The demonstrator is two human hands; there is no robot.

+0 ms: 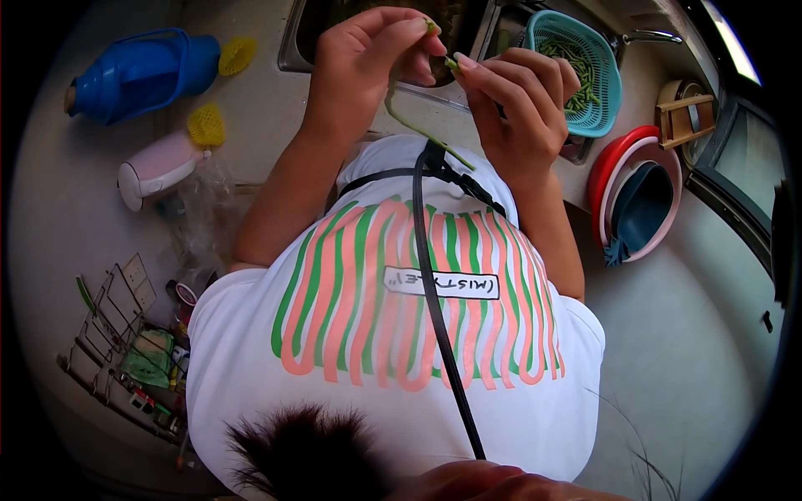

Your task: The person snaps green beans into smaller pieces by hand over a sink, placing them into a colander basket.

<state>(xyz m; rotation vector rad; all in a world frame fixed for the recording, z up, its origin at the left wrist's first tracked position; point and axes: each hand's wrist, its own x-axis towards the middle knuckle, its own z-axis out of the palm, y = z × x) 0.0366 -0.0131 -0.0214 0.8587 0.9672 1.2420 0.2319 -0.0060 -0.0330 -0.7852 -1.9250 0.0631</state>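
My left hand (368, 63) is raised over the sink's front edge, thumb and fingers pinched on the end of a long green bean (409, 123), which hangs down in front of my shirt. Just to the right, my right hand (522, 100) pinches a short green piece (452, 63) between thumb and forefinger. The fingertips of the two hands are close together with a small gap between them. Behind my right hand, a turquoise basket (612, 98) holds many cut green pieces (576, 71).
A metal sink (294, 48) lies beyond my hands, with a faucet (652, 37) at the right. Blue thermos (138, 75), pink-white kettle (159, 167) and yellow mesh pieces (237, 56) stand left. Red and pink basins (597, 188) are right; a wire rack (104, 351) is lower left.
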